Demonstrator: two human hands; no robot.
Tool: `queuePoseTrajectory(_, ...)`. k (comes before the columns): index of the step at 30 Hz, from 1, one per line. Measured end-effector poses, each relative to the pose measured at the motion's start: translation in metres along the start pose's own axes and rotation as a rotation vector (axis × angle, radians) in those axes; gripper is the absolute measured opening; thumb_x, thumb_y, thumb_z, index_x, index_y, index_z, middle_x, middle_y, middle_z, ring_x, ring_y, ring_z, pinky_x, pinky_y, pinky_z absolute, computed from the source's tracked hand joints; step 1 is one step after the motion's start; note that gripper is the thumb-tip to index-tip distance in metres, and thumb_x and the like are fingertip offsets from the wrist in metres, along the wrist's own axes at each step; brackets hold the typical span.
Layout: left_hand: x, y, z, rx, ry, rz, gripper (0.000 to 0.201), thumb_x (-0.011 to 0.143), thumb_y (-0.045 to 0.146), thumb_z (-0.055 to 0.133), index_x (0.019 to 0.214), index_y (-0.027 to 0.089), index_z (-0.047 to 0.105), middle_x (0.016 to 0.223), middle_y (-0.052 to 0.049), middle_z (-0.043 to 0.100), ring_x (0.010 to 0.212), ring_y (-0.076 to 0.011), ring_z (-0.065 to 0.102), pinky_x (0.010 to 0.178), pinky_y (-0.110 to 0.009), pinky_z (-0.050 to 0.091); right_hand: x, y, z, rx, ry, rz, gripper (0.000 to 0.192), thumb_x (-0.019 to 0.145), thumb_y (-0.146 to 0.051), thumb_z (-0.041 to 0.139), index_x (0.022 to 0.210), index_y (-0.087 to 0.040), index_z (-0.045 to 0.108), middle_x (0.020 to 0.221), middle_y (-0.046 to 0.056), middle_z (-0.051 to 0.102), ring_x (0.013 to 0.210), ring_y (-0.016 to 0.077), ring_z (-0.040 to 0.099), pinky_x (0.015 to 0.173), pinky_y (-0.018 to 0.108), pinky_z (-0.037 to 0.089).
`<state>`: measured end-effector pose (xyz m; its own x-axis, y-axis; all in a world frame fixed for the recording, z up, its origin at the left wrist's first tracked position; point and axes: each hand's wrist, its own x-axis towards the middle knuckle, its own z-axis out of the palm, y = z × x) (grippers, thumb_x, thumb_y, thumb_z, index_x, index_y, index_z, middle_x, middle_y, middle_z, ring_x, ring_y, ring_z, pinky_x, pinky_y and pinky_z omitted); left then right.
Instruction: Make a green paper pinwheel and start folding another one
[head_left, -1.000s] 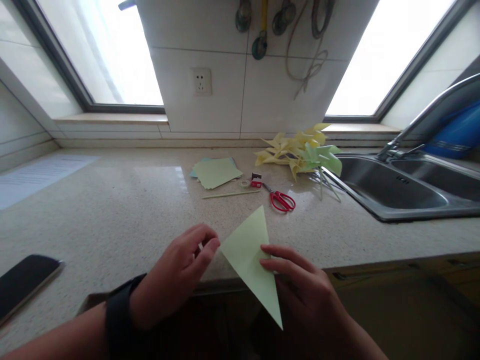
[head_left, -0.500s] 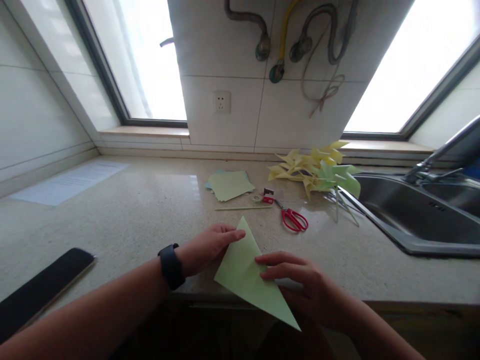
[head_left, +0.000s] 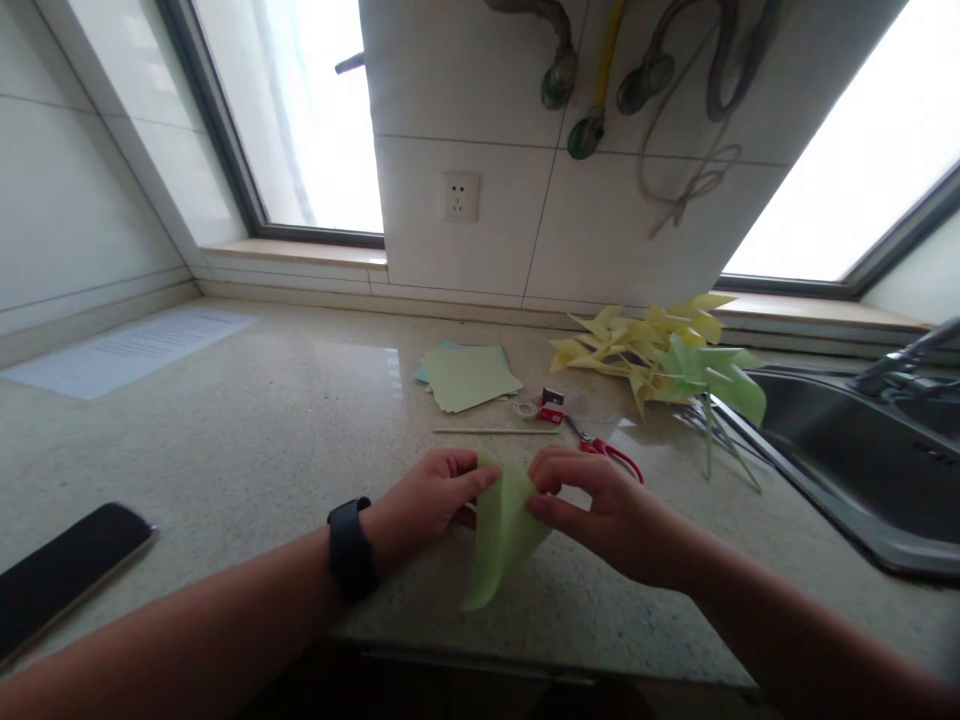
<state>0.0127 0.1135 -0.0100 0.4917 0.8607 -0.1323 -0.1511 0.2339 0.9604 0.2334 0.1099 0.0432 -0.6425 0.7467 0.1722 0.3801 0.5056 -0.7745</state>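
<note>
A light green folded paper (head_left: 501, 535) stands curved between both hands, just above the speckled counter (head_left: 247, 440). My left hand (head_left: 427, 500), with a dark watch on its wrist, pinches the paper's upper left edge. My right hand (head_left: 600, 510) pinches the upper right edge, and its fingers partly hide red scissors (head_left: 619, 455) behind it. The paper's lower point hangs down toward the counter's front edge.
Behind the hands lie a thin stick (head_left: 495, 431), a small red-and-black item (head_left: 552, 405), a stack of green paper sheets (head_left: 469, 377) and a heap of yellow and green paper pinwheels (head_left: 664, 360). A steel sink (head_left: 862, 470) is at right, a dark phone (head_left: 64, 570) at left.
The paper triangle, flat on the counter edge before, has been lifted and bent between both hands. The view has shifted forward and to the right.
</note>
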Motion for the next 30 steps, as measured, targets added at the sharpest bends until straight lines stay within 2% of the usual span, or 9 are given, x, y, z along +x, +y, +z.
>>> queuePoseTrajectory(3,0.000,-0.001,-0.002,-0.051,-0.009,0.015,0.033,0.088,0.046,0.068,0.098,0.015,0.072,0.086,-0.006,0.070,0.074,-0.0159,0.064,0.068,-0.028,0.050,0.017,-0.001,0.006,0.012,0.004,0.160,0.021,0.094,-0.035,0.060,0.081,-0.020,0.063,0.074,-0.002,0.057,0.069,0.0135,0.051,0.062,0.028,0.041)
queuePoseTrajectory(5,0.000,0.000,-0.002,-0.083,-0.003,0.021,0.033,0.090,0.046,0.066,0.100,0.015,0.072,0.088,-0.007,0.071,0.075,-0.0165,0.065,0.068,-0.029,0.051,0.026,-0.001,0.010,0.021,0.008,0.209,0.019,0.093,-0.033,0.059,0.081,-0.020,0.061,0.071,-0.003,0.056,0.067,0.0132,0.049,0.060,0.027,0.039)
queuePoseTrajectory(11,0.000,-0.002,-0.001,-0.150,0.071,0.034,0.033,0.095,0.044,0.058,0.101,0.015,0.071,0.092,-0.009,0.071,0.081,-0.0190,0.065,0.068,-0.029,0.052,0.034,0.013,0.018,0.033,0.102,0.160,0.011,0.089,-0.029,0.059,0.083,-0.020,0.057,0.076,-0.002,0.055,0.070,0.0138,0.050,0.063,0.029,0.041)
queuePoseTrajectory(15,0.000,-0.004,0.000,-0.176,0.049,0.038,0.037,0.095,0.048,0.058,0.100,0.014,0.071,0.089,-0.009,0.070,0.077,-0.0184,0.064,0.070,-0.032,0.052,0.031,0.025,0.023,0.105,0.122,0.206,0.013,0.090,-0.033,0.060,0.088,-0.021,0.056,0.075,-0.002,0.054,0.068,0.0143,0.049,0.059,0.028,0.040)
queuePoseTrajectory(20,0.001,-0.006,0.000,-0.064,0.026,0.038,0.030,0.091,0.043,0.068,0.096,0.014,0.069,0.082,-0.003,0.066,0.070,-0.0126,0.058,0.068,-0.026,0.045,0.025,0.030,0.030,0.141,0.138,0.201,0.014,0.088,-0.032,0.062,0.094,-0.021,0.057,0.074,-0.002,0.053,0.067,0.0142,0.049,0.059,0.027,0.040)
queuePoseTrajectory(25,-0.002,-0.006,-0.001,0.129,0.049,0.017,0.031,0.092,0.045,0.064,0.090,0.015,0.068,0.081,-0.003,0.064,0.069,-0.0128,0.052,0.063,-0.026,0.039,0.022,0.032,0.031,0.224,0.130,0.249,0.016,0.088,-0.035,0.061,0.092,-0.021,0.056,0.073,-0.002,0.052,0.067,0.0140,0.048,0.057,0.026,0.039)
queuePoseTrajectory(30,-0.004,-0.006,0.001,0.172,0.045,-0.032,0.031,0.093,0.045,0.061,0.087,0.016,0.065,0.080,-0.002,0.062,0.071,-0.0139,0.051,0.063,-0.026,0.039,0.022,0.033,0.030,0.299,0.147,0.304,0.018,0.087,-0.036,0.062,0.088,-0.022,0.052,0.073,-0.003,0.051,0.065,0.0130,0.047,0.056,0.025,0.039)
